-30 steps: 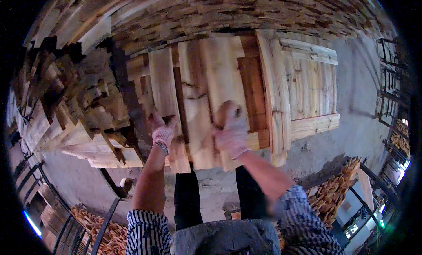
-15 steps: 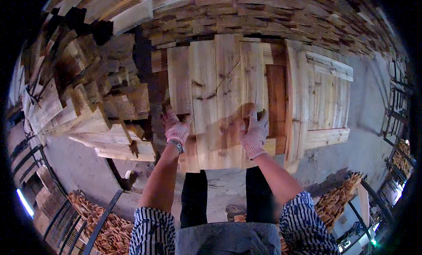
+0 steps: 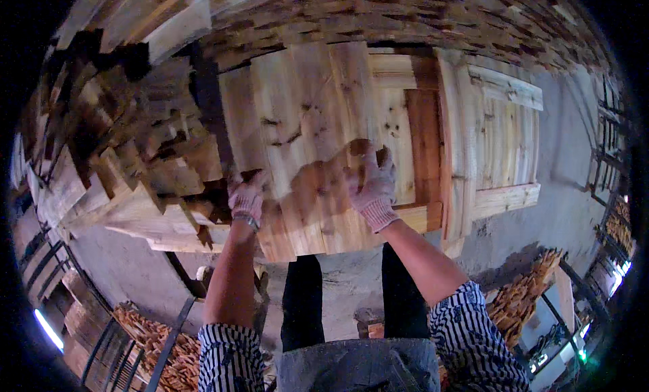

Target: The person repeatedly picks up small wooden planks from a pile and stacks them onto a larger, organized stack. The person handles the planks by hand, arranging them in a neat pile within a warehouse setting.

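Both my hands wear pale pinkish knit gloves. Several long wooden boards (image 3: 307,142), side by side with dark knots, stand lengthwise between them. My left hand (image 3: 246,194) grips the outer left edge of this group, and my right hand (image 3: 373,189) clasps its right edge, fingers pointing away from me. Part of the fingers is lost in shadow. Under and to the right of the boards shows a wooden panel (image 3: 400,128) with crosspieces, its right side a reddish-brown strip (image 3: 424,148).
Beside it on the right, long boards (image 3: 457,148) lie against another slatted panel (image 3: 506,145). Loose planks and offcuts (image 3: 135,169) are heaped on the left. A long wood stack (image 3: 405,27) runs across the back. Racks of small wood pieces (image 3: 162,341) stand near me.
My two hands have shifted left with the group of boards between them, which now tilts slightly. More of the panel underneath shows on the right.
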Demonstrator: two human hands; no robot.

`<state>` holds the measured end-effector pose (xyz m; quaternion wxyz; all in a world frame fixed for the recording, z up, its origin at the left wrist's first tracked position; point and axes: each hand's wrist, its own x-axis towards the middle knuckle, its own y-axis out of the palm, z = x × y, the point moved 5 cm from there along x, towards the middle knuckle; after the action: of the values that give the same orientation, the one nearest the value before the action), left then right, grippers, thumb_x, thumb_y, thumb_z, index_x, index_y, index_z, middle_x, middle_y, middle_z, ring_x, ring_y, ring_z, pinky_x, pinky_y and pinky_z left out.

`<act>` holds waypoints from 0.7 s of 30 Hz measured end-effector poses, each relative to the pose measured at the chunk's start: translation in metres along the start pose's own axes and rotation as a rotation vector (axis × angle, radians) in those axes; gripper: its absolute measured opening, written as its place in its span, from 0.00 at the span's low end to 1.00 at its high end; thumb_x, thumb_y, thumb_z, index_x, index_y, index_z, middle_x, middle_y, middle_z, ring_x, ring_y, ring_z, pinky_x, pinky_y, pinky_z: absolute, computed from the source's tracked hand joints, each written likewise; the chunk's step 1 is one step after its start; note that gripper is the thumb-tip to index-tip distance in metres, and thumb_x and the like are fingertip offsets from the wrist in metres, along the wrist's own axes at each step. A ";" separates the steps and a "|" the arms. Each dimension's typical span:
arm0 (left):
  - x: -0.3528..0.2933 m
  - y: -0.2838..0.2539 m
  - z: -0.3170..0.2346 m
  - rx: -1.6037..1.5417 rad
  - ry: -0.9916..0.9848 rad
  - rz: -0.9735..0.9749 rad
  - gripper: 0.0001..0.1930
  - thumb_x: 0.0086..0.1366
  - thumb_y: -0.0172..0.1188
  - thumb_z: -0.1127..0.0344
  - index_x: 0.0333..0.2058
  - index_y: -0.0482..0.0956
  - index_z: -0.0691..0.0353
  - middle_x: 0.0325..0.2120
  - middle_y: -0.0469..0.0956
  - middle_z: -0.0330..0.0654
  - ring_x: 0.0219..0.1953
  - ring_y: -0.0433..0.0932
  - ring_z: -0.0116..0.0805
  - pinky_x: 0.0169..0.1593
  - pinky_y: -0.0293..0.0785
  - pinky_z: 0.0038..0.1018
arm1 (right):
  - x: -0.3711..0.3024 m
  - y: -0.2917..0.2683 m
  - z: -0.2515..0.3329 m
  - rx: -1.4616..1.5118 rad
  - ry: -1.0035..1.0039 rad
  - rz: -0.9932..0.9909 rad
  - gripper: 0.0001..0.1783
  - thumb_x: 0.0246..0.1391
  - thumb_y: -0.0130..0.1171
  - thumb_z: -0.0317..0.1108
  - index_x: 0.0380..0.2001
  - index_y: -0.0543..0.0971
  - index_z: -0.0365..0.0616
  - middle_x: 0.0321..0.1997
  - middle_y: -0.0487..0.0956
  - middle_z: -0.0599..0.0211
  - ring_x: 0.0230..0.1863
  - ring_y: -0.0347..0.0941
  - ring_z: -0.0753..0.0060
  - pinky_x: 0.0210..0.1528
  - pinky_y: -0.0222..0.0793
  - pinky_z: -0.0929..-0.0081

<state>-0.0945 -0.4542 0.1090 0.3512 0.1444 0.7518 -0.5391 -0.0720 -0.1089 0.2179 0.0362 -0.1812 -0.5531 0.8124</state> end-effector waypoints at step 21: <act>-0.034 0.017 -0.098 0.468 0.041 0.015 0.31 0.70 0.47 0.41 0.63 0.68 0.53 0.58 0.72 0.53 0.58 0.74 0.45 0.55 0.75 0.41 | 0.030 -0.122 -0.192 -0.180 0.369 0.095 0.65 0.41 0.74 0.49 0.73 0.45 0.39 0.64 0.64 0.38 0.63 0.63 0.38 0.66 0.60 0.57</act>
<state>-0.0969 -0.3533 0.1370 0.2968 0.2384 0.6123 -0.6929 -0.0529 0.1164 0.2594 0.0821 -0.3554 -0.5983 0.7135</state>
